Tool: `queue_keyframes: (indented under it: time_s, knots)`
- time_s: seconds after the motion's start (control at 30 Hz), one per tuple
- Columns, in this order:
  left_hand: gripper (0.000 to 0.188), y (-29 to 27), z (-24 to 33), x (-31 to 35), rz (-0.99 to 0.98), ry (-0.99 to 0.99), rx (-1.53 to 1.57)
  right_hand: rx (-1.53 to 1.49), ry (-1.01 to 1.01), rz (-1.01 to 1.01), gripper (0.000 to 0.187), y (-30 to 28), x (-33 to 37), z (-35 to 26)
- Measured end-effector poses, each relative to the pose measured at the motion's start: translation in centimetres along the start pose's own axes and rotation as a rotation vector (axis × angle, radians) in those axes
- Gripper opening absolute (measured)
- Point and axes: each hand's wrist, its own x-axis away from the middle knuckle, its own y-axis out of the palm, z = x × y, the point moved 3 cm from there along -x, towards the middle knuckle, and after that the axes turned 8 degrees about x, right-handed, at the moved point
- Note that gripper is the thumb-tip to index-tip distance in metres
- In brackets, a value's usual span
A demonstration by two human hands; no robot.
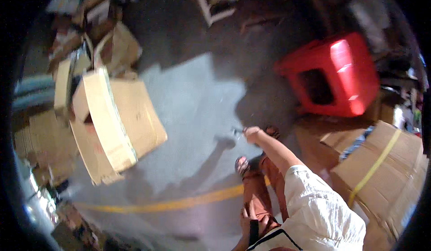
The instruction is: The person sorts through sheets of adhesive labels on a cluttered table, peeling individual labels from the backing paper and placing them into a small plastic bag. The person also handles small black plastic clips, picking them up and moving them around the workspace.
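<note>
My right hand [252, 135] is stretched out over the floor, its fingers closed round a small metallic tool [237, 132] whose kind is too blurred to make out. My left hand [247, 217], with a dark band at the wrist, rests against the thigh of my brown-orange trousers [257, 192]. Its fingers look extended, with nothing seen in them. Nearest ahead and to the left lies an opened cardboard box [139, 116] with raised flaps, apart from both hands.
A red plastic stool [345, 75] lies on its side at the right. Flattened cardboard [377, 170] with a yellow strap sits beside me. More cartons [119, 48] pile up at the far left. A yellow line [179, 204] crosses the grey floor.
</note>
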Motion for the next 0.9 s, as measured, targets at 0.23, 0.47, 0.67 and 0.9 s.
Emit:
queue_keyframes:
  time_s: [0.23,0.47,0.67,0.9]
  knots:
    - [0.075,1.2,-4.0,-0.6,0.023,-0.007,-0.137,0.320,0.009,0.204,0.034,-42.6,21.9,9.3]
    - [0.041,-3.5,0.8,-1.1,0.022,0.173,-0.482,0.472,0.693,0.665,0.036,-67.8,60.0,26.5]
    - [0.040,-4.6,-4.1,-8.5,-0.163,-0.024,-0.500,0.640,0.940,0.454,0.029,-60.0,73.4,38.3]
    - [0.056,-9.3,8.0,-6.3,0.248,-0.030,-0.273,0.230,1.085,0.758,0.031,-56.6,72.2,45.1]
